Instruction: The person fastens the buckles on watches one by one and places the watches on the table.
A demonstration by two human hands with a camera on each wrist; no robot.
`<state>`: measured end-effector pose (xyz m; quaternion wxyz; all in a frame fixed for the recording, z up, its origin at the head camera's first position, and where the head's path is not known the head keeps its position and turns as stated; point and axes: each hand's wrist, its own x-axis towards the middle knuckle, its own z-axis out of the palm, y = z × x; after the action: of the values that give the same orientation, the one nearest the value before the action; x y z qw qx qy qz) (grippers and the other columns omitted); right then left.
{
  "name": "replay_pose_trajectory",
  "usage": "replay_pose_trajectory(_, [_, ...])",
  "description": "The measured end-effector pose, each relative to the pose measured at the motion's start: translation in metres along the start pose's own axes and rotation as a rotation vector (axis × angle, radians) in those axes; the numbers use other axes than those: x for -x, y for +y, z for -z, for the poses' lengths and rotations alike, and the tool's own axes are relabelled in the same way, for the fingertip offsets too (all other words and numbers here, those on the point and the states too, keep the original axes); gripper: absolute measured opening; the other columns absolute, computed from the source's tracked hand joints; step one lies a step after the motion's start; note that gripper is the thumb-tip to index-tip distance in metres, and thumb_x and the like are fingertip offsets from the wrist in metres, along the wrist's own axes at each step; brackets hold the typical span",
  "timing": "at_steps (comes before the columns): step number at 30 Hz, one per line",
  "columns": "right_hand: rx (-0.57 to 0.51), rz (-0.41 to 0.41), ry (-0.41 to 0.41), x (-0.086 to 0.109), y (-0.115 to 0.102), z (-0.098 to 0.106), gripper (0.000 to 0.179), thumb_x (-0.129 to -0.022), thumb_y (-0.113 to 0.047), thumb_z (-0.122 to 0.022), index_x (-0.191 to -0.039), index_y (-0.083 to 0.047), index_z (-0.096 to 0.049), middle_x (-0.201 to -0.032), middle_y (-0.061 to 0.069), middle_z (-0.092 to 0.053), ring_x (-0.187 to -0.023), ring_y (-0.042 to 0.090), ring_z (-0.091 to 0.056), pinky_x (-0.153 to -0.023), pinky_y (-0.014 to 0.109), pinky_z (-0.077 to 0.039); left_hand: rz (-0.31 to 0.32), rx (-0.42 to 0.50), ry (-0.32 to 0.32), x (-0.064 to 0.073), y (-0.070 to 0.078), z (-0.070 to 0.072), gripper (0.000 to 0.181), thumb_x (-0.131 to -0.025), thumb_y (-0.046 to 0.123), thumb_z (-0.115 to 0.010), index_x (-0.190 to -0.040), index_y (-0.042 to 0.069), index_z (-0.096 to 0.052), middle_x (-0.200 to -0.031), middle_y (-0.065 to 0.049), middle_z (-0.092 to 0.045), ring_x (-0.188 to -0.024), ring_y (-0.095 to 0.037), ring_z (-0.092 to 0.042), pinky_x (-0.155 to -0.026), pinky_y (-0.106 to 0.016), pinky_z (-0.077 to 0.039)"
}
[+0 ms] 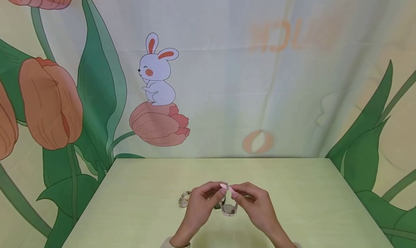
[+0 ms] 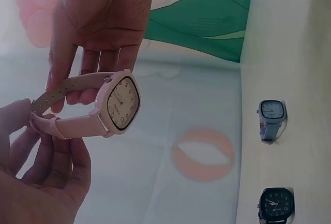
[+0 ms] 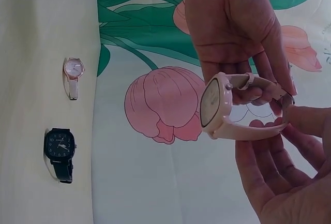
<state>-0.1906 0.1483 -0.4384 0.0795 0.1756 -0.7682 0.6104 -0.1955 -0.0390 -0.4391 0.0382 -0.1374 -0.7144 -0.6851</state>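
Observation:
A pink wristwatch (image 1: 229, 209) hangs between both hands above the table, its square case lowest and its strap bent into a loop. My left hand (image 1: 202, 204) pinches the strap near the buckle end between thumb and fingers. From the other side, my right hand (image 1: 258, 204) pinches the strap's upper part too. In the left wrist view the pale dial (image 2: 123, 104) faces the camera. Strap holes run along one half, and the two halves meet at the fingertips. How far the strap is through the buckle is partly hidden by fingers.
On the pale green table (image 1: 136, 190) lie a small rose-gold watch (image 3: 74, 69), a black square watch (image 3: 60, 145) and a blue-grey watch (image 2: 272, 111). Behind the table hangs a cloth backdrop (image 1: 214, 96) printed with tulips and a rabbit.

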Motion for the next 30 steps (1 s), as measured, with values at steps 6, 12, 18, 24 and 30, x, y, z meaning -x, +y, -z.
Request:
replay_pose_trajectory(6, [0.004,-0.020,-0.068,-0.0002,0.0016,0.0038,0.026,-0.089,-0.025,-0.073,-0.113,-0.016,-0.071,-0.096,0.004,-0.071,-0.086,0.010,-0.068,-0.081,0.025,-0.057,-0.053,0.029,0.018,0.0005,-0.0014,-0.0014,0.021,-0.093,0.022,-0.068,-0.106,0.006,-0.072,-0.101,-0.015,-0.072,-0.087,-0.009,-0.067,-0.082,-0.022,-0.055])
replay_pose_trajectory(12, [-0.010,-0.020,-0.110,0.0007,0.0043,0.0073,0.025,-0.089,-0.021,-0.073,-0.112,-0.014,-0.066,-0.098,0.008,-0.072,-0.089,0.011,-0.069,-0.083,0.026,-0.056,-0.109,0.070,0.061,0.0000,0.0015,0.0002,0.019,-0.094,0.018,-0.066,-0.107,0.005,-0.070,-0.102,-0.014,-0.069,-0.089,-0.010,-0.066,-0.083,-0.024,-0.057])
replay_pose_trajectory(18, [-0.033,0.031,-0.069,0.0015,0.0042,0.0071,0.019,-0.092,-0.019,-0.070,-0.108,-0.008,-0.068,-0.097,0.008,-0.072,-0.088,0.011,-0.069,-0.082,0.027,-0.057,-0.102,0.079,0.069,-0.0008,0.0010,0.0020,0.019,-0.094,0.016,-0.067,-0.108,0.004,-0.070,-0.098,-0.021,-0.067,-0.078,-0.008,-0.062,-0.079,-0.023,-0.055])
replay_pose_trajectory(24, [-0.041,0.015,-0.036,0.0014,0.0036,0.0060,0.021,-0.091,-0.019,-0.071,-0.107,-0.005,-0.070,-0.095,0.006,-0.072,-0.085,0.011,-0.070,-0.082,0.027,-0.058,-0.085,0.075,0.064,-0.0003,0.0004,0.0012,0.020,-0.093,0.017,-0.069,-0.107,0.004,-0.071,-0.100,-0.023,-0.068,-0.086,-0.009,-0.066,-0.083,-0.024,-0.056])
replay_pose_trajectory(30, [-0.028,0.010,-0.026,0.0016,0.0032,0.0052,0.019,-0.090,-0.020,-0.072,-0.106,-0.010,-0.072,-0.097,0.005,-0.073,-0.086,0.010,-0.071,-0.082,0.027,-0.057,-0.091,0.069,0.038,-0.0001,-0.0009,-0.0007,0.018,-0.092,0.016,-0.069,-0.103,0.003,-0.072,-0.101,-0.020,-0.069,-0.088,-0.009,-0.066,-0.084,-0.024,-0.056])
